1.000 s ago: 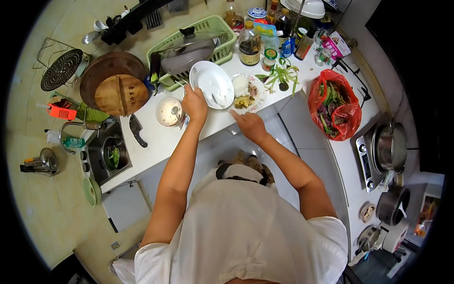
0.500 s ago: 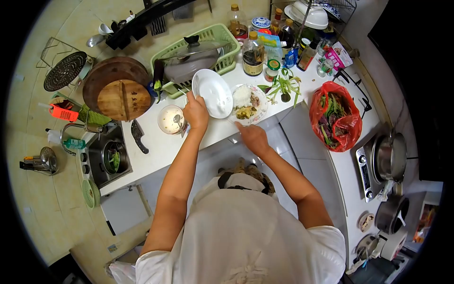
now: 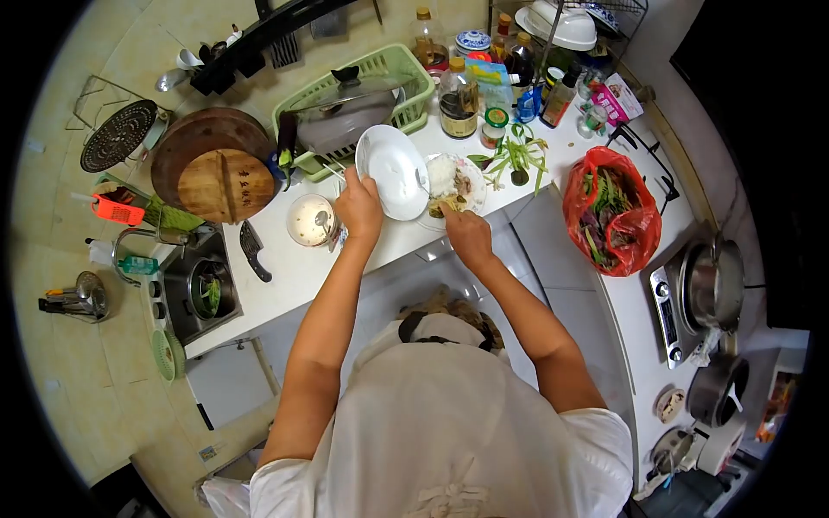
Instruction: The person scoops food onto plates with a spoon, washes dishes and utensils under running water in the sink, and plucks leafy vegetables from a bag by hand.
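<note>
My left hand (image 3: 358, 207) is closed on the near left rim of a white dish (image 3: 393, 164), tilted up over the counter. A pair of thin light sticks (image 3: 334, 169) pokes out beside that hand. My right hand (image 3: 467, 235) is closed over the near edge of a floral plate (image 3: 474, 204) that carries white rice and cooked food. From its fingers a thin utensil (image 3: 423, 183), perhaps a spoon, seems to reach to the dish's right rim. Left of my left hand stands a bowl (image 3: 298, 226) with a spoon (image 3: 322, 218) in it.
A knife (image 3: 251, 250) lies beside the sink (image 3: 177, 319). Behind are a green basket (image 3: 423, 91) with a lidded pan, and several sauce bottles (image 3: 458, 112). Loose greens (image 3: 520, 158), a red bag (image 3: 574, 194) of leaves and a cooker (image 3: 663, 298) with a pot are to the right.
My right hand has moved forward from the plate's near rim to over its food. The white dish has shifted slightly right and leans against the plate's left side in view.
</note>
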A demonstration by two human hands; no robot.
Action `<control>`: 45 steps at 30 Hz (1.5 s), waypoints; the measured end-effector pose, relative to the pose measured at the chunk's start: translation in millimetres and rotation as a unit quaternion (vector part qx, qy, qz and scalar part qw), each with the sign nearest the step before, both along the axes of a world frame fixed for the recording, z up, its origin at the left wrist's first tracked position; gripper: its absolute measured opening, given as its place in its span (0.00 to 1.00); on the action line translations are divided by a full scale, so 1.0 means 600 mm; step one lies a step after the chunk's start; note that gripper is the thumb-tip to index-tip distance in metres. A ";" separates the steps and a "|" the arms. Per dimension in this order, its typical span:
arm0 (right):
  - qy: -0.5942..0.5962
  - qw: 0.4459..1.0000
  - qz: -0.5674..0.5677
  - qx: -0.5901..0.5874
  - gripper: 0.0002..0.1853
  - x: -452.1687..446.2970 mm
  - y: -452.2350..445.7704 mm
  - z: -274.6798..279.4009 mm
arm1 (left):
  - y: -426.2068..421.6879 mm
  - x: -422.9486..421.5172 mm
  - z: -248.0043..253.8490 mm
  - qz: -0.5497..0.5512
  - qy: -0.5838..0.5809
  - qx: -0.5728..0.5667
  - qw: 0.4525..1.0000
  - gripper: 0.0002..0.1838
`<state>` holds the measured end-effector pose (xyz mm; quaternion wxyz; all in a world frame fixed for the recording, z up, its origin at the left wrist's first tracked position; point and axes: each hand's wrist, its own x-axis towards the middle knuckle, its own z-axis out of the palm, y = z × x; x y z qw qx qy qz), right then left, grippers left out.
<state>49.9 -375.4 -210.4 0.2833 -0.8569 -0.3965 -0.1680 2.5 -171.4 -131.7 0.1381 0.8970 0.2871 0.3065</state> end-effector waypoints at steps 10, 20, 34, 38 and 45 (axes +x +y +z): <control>-0.054 0.998 -0.013 -0.030 0.20 -0.015 0.017 -0.010 | -0.004 0.006 0.000 -0.001 -0.015 0.015 1.000 0.11; -0.056 0.998 0.003 -0.010 0.18 -0.016 0.018 -0.005 | -0.018 0.007 0.006 -0.011 -0.024 0.015 1.000 0.12; -0.002 0.999 0.017 0.030 0.18 -0.004 0.010 0.039 | -0.053 -0.002 0.011 0.004 -0.004 0.019 1.000 0.12; -0.011 0.999 0.031 0.011 0.16 0.000 0.022 0.027 | -0.071 0.004 0.012 -0.008 -0.020 0.031 0.999 0.10; 0.007 1.000 0.000 0.003 0.14 0.003 0.000 0.036 | -0.072 -0.004 0.015 0.014 -0.022 0.053 0.998 0.08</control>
